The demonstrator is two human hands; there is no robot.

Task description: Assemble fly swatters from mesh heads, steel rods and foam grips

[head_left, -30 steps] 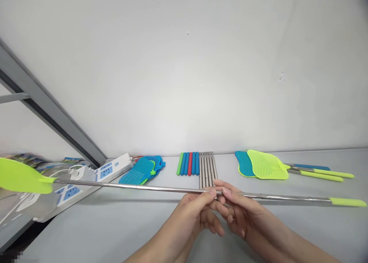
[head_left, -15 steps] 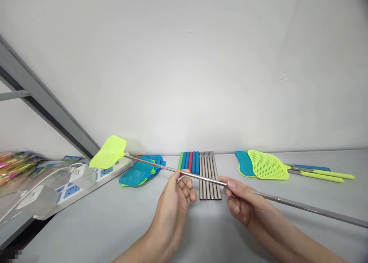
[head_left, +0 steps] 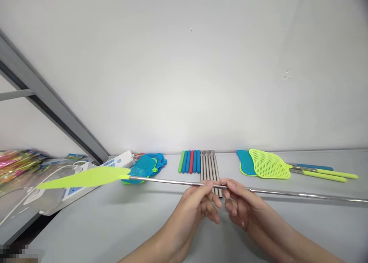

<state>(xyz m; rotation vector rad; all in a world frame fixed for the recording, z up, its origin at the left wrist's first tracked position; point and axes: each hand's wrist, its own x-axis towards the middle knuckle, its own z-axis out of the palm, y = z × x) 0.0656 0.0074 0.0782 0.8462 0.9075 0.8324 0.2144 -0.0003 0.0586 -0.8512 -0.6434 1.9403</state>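
Note:
A fly swatter (head_left: 86, 179) with a yellow-green head and an extended metal telescopic rod lies across both hands, its head at the left, seen nearly edge-on. My left hand (head_left: 198, 203) pinches the rod between thumb and fingers. Close beside it, my right hand (head_left: 244, 203) pinches the same rod, which runs on past the right edge of the picture. Behind the hands lies a row of metal rods (head_left: 209, 167), their lower ends partly hidden. Left of these are several coloured grip sleeves (head_left: 189, 161) in green, blue and red.
Loose swatter heads (head_left: 145, 166), mostly blue, lie in a pile at the left. Swatters with handles (head_left: 270, 164) are stacked at the right. A power strip (head_left: 122, 160) with plugs and cables and some shiny packaging (head_left: 20, 165) occupy the far left. A wall stands behind the table.
My left hand has slid right along the rod, nearer my right hand. The swatter head has moved left and down and turned almost edge-on; the rod lies more level.

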